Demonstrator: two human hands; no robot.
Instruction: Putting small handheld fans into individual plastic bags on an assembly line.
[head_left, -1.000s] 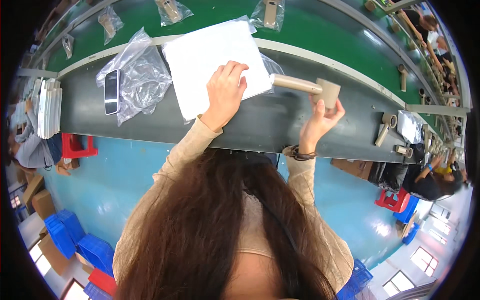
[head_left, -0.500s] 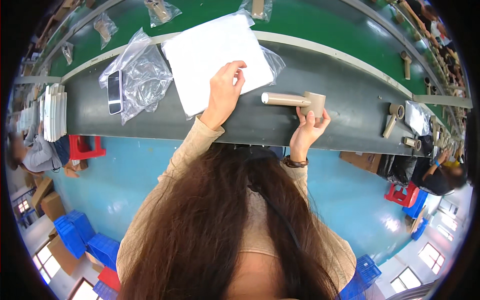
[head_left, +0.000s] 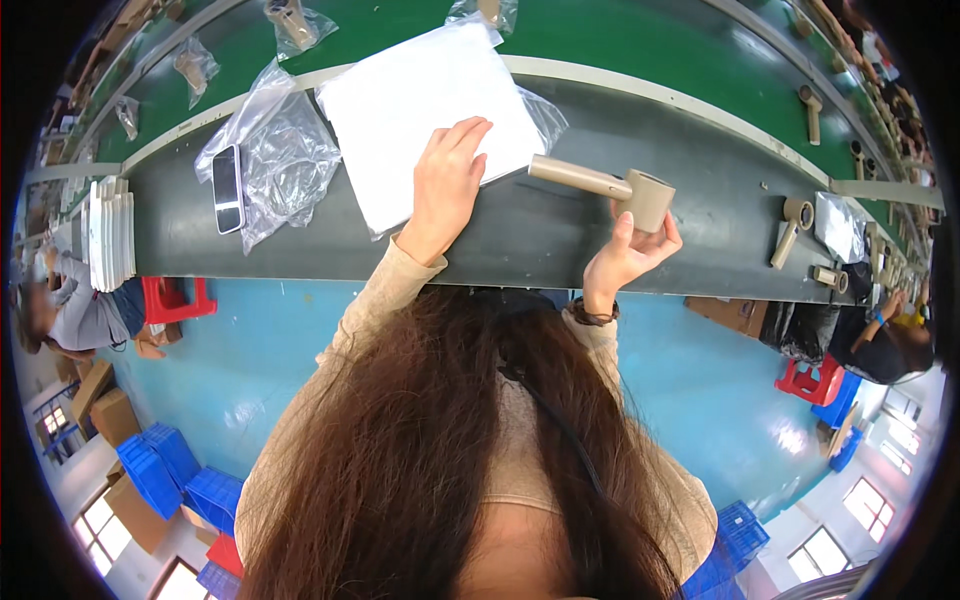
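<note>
- Dryer (head_left: 605,184), beige, one: in the right hand, in front of the person, right of the sheets; round head to the right, handle pointing left, its tip just beside the sheets' edge.
- Right hand (head_left: 628,258): grasping the dryer by its head, thumb on the near side; dark bracelet (head_left: 592,317) at the wrist.
- Left hand (head_left: 446,185): laid over the sheets, fingers loosely bent; cannot tell whether it grips them.
- Sheets (head_left: 400,110), white: aslant on the dark bench (head_left: 540,250), reaching over its far pale rim.
- Bag (head_left: 305,165), clear, crumpled: left of the sheets.
- Phone (head_left: 228,190), pale-edged: on the bag's left side.
- Second dryer (head_left: 790,235), beige: toward the bench's right end, near a clear pouch (head_left: 840,225).
- Bagged dryers (head_left: 297,25), several: on the green belt (head_left: 650,50) beyond the bench.
- Red stools (head_left: 180,298), two: one at each side.
</note>
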